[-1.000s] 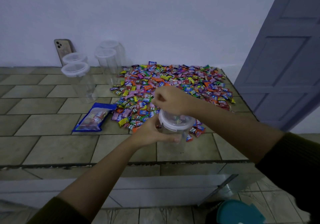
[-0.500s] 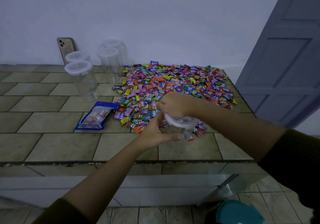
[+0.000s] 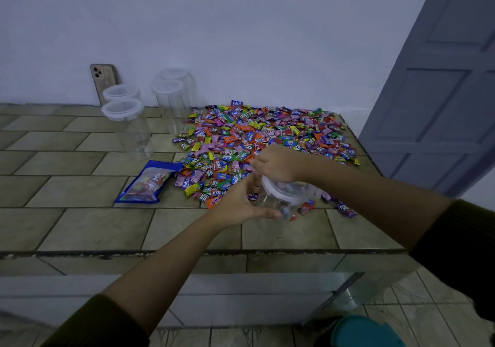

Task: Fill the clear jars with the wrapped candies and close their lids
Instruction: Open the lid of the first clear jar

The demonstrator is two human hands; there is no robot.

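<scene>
1. Left hand [image 3: 241, 202] has a full grip on the jar [image 3: 277, 207]. The thumb runs across the near side and the fingers wrap behind the clear wall. It's held just off the near edge of the pile, low over the desk [image 3: 67, 185].
2. Right hand [image 3: 276, 163] sits with curled fingers right at the far side of the jar's white rim [image 3: 284, 195]. Honestly can't tell if that grip has candy in it, is pinching the rim, or is just empty.
3. What's changed: a second ago the jar stood pretty much upright with the right hand above its mouth. Now the jar looks tipped, and the right hand has dropped down against the rim.
4. Only a few candies show inside the jar, so my read is that filling has barely started. I can't make out whether a lid is on it.
5. The candies [image 3: 254, 137] are spread over the desk just behind both hands, easy reach for the next handful.
6. A blue bag [image 3: 150, 183] lies to the left of the pile.
7. Further back-left the empty jars [image 3: 126, 121] stand with lids on, none filled yet, and a phone [image 3: 103, 78] leans on the wall behind them.
</scene>
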